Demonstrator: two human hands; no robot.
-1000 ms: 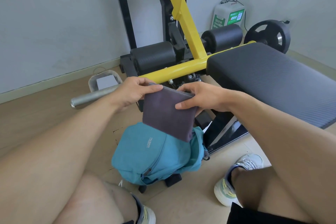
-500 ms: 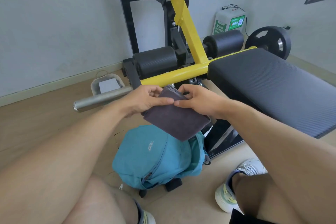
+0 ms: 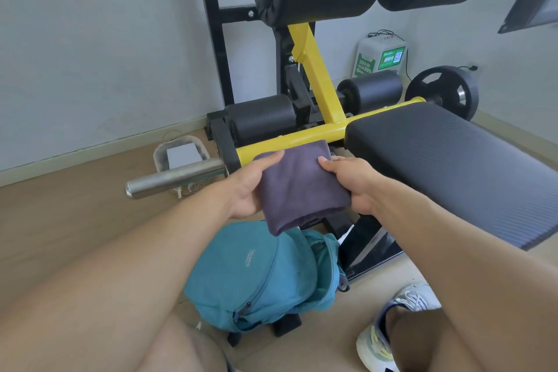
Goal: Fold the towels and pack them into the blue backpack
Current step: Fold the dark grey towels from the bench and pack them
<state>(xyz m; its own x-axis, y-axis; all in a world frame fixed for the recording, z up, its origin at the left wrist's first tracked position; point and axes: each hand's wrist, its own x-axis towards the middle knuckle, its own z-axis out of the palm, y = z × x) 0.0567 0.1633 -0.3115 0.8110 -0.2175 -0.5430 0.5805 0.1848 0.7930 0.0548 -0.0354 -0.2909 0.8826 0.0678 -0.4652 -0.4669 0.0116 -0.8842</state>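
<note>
A folded dark purple-grey towel point(image 3: 302, 187) is held flat in the air between both hands. My left hand point(image 3: 247, 187) grips its left edge, thumb on top. My right hand point(image 3: 350, 181) grips its right edge, thumb on top as well. Below the towel, the blue backpack point(image 3: 256, 278) lies on the wooden floor between my legs, its top opening facing the bench and partly hidden by the towel.
A yellow-framed gym bench with a black pad point(image 3: 453, 166) stands right behind the hands. A steel bar point(image 3: 175, 180) sticks out to the left, in front of a small basket point(image 3: 181, 154). A weight plate point(image 3: 444, 93) sits at the back right. My shoe point(image 3: 389, 329) is at the lower right.
The towel has gone from hanging down to lying flat and folded smaller. Both hands have shifted from its top edge to its two sides. The camera has tilted up slightly.
</note>
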